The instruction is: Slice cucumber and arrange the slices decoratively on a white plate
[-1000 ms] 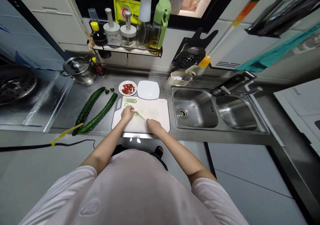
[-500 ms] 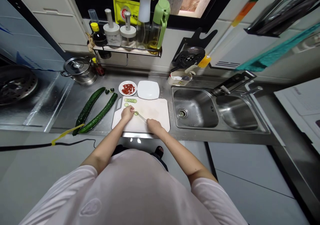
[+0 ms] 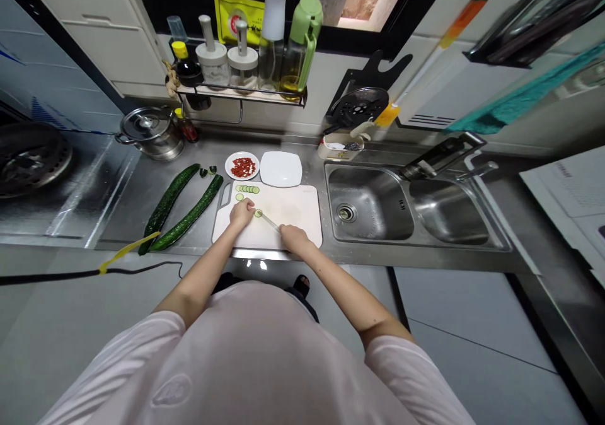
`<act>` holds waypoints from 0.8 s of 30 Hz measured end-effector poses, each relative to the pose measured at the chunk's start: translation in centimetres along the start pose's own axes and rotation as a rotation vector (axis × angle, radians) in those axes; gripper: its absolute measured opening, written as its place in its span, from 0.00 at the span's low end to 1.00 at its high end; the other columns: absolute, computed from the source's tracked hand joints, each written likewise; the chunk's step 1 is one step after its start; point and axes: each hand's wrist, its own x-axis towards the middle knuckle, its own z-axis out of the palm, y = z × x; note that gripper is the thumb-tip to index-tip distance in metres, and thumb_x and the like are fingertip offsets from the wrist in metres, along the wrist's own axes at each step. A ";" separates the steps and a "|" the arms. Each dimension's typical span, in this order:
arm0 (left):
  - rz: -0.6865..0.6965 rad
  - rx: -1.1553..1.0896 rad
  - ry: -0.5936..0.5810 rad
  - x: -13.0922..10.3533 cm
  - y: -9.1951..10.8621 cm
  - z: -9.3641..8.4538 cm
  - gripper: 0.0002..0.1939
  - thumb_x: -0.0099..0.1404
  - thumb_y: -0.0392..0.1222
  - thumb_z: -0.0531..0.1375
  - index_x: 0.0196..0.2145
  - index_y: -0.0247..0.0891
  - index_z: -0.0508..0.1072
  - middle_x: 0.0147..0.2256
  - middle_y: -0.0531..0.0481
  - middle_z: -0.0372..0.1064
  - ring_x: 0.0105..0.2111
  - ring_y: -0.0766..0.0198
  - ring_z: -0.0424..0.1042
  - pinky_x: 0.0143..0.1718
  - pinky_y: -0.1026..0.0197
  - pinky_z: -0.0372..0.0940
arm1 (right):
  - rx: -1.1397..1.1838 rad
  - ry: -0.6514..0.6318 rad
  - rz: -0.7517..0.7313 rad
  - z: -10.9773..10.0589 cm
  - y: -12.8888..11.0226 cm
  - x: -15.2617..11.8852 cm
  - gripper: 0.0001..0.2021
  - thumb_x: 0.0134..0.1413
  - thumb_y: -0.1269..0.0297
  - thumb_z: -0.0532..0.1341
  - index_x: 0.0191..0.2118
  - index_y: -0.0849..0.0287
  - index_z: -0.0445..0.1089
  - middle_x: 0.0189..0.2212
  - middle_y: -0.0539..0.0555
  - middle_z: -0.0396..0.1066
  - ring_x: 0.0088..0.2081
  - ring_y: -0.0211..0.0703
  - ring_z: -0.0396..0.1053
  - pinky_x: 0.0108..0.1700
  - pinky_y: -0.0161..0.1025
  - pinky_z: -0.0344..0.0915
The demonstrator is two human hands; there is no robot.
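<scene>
My right hand (image 3: 293,238) is closed round the handle of a knife (image 3: 271,222), whose blade points up and left over the white cutting board (image 3: 297,207). At the blade's tip lies a round cucumber slice (image 3: 258,213). My left hand (image 3: 242,213) is on the board just left of that slice, fingers drawn together; what they hold, if anything, is too small to tell. Near the board's upper left is a row of overlapping cucumber slices (image 3: 247,189), with a single slice (image 3: 239,197) below it.
Two long cucumbers (image 3: 171,199) and small cut ends (image 3: 203,173) lie left of the board. Behind it stand a plate of chopped red pieces (image 3: 242,166) and a white square plate (image 3: 280,169). A double sink (image 3: 368,204) is at the right, a lidded pot (image 3: 150,133) at back left.
My right hand and the knife have shifted very slightly to the right. My left hand stays in nearly the same place beside the slice.
</scene>
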 end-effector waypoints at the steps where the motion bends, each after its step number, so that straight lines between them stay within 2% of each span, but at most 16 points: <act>1: -0.004 0.002 0.000 0.0 0.0 0.0 0.08 0.58 0.40 0.60 0.37 0.45 0.72 0.34 0.54 0.73 0.36 0.64 0.70 0.33 0.65 0.59 | -0.003 -0.006 0.001 0.1 0.1 -0.2 0.15 0.58 0.77 0.50 0.48 0.64 0.66 0.43 0.64 0.72 0.44 0.48 0.72 0.41 0.39 0.66; 9: 0.014 0.004 0.007 -0.1 0.1 0.0 0.08 0.58 0.39 0.60 0.37 0.44 0.72 0.34 0.54 0.73 0.35 0.63 0.70 0.33 0.64 0.59 | -0.011 0.008 -0.004 1.0 1.1 -1.3 0.14 0.56 0.75 0.51 0.47 0.64 0.66 0.42 0.64 0.72 0.44 0.51 0.72 0.40 0.40 0.66; 24: 0.012 -0.015 0.005 0.1 0.1 0.0 0.08 0.57 0.40 0.60 0.37 0.44 0.72 0.33 0.53 0.73 0.35 0.63 0.70 0.33 0.64 0.59 | 0.019 0.017 -0.001 -0.5 -0.5 0.2 0.15 0.60 0.76 0.49 0.48 0.64 0.67 0.43 0.64 0.72 0.46 0.48 0.71 0.43 0.39 0.65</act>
